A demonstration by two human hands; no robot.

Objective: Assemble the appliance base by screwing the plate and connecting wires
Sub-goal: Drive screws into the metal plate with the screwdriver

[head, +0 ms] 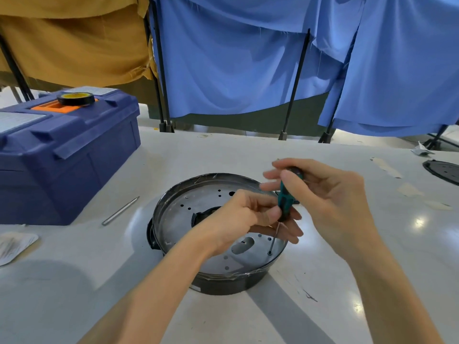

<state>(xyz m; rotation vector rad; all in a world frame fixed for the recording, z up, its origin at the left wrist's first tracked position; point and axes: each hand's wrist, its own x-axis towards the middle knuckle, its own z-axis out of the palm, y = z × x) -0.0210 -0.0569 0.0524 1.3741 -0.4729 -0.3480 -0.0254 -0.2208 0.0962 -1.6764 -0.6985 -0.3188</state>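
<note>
A round black appliance base (pixel 223 284) sits upside down on the white table, with a perforated silver metal plate (pixel 178 214) set inside its rim. A screwdriver (pixel 285 199) with a green-and-black handle stands nearly upright, its thin shaft tip resting on a screw (pixel 269 253) near the plate's right edge. My right hand (pixel 323 194) grips the top of the handle. My left hand (pixel 248 217) pinches the lower handle where the shaft begins. A dark central opening in the plate is partly hidden behind my left hand.
A blue toolbox (pixel 62 155) with a roll of black tape (pixel 75 98) on its lid stands at the left. A loose metal bit (pixel 121 211) lies between toolbox and base. A black round part (pixel 444 171) lies at the far right; a plastic bag (pixel 12 244) at the left edge.
</note>
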